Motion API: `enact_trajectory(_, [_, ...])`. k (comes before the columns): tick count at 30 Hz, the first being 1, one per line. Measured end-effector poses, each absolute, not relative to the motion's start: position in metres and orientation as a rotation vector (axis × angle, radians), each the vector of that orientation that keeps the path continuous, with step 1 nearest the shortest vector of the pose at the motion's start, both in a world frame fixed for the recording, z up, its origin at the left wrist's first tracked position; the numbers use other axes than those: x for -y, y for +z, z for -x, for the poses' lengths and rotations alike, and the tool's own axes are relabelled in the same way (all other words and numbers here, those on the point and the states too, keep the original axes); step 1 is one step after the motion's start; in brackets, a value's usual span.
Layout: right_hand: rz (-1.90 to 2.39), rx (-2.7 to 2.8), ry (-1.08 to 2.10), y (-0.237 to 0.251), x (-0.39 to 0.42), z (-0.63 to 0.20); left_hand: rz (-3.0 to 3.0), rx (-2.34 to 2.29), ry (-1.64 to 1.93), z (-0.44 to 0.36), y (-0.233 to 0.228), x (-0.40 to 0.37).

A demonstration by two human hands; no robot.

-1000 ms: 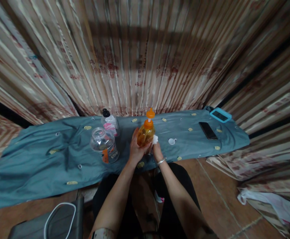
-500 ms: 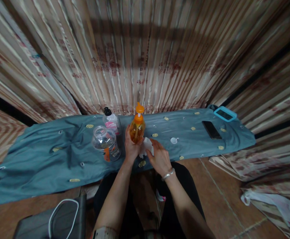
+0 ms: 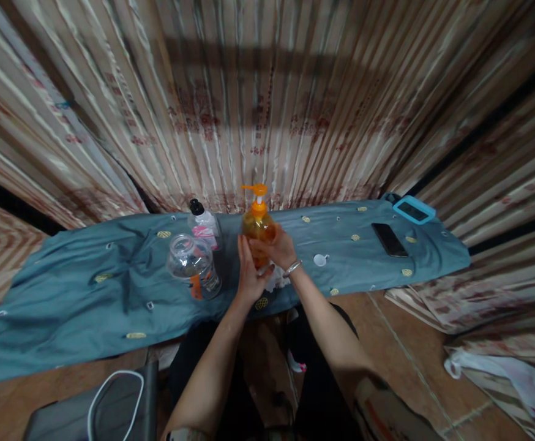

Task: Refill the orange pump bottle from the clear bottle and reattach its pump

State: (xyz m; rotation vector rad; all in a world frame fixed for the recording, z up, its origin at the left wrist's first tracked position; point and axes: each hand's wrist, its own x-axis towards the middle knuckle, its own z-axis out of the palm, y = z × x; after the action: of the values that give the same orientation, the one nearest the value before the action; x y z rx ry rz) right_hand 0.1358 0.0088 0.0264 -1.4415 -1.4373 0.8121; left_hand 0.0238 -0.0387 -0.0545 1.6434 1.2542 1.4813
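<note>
From my remote seat I see two bare forearms, with no sleeves reaching the wrists. The right hand has a thin silver bangle around its wrist, and a patterned sleeve edge with red and pale markings shows at the upper right arm near the bottom of the view. The left hand wears nothing, a patterned cuff peeks at the left elbow, and dark trousers cover the legs.

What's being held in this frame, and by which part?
The orange pump bottle, gripped around its body by both the left hand and right hand; the pump head is untouched.
</note>
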Motion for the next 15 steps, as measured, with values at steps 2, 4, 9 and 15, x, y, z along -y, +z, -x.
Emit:
enact_trajectory(2, [1.39,1.454,0.881,0.031,-0.028,-0.152,-1.629,-1.28,1.474,-0.025,-0.056,0.039])
enact_trajectory(4, [1.253,1.402,1.049,0.033,-0.044,-0.169,-1.612,-1.295,1.471,-0.026,-0.059,0.04])
enact_trajectory(9, [1.063,1.239,1.263,0.036,-0.07,-0.221,-1.581,-1.277,1.425,-0.03,-0.077,0.043])
enact_trajectory(15, [1.137,1.223,1.305,0.048,-0.095,-0.283,-1.829,-1.287,1.105,-0.033,-0.1,0.042])
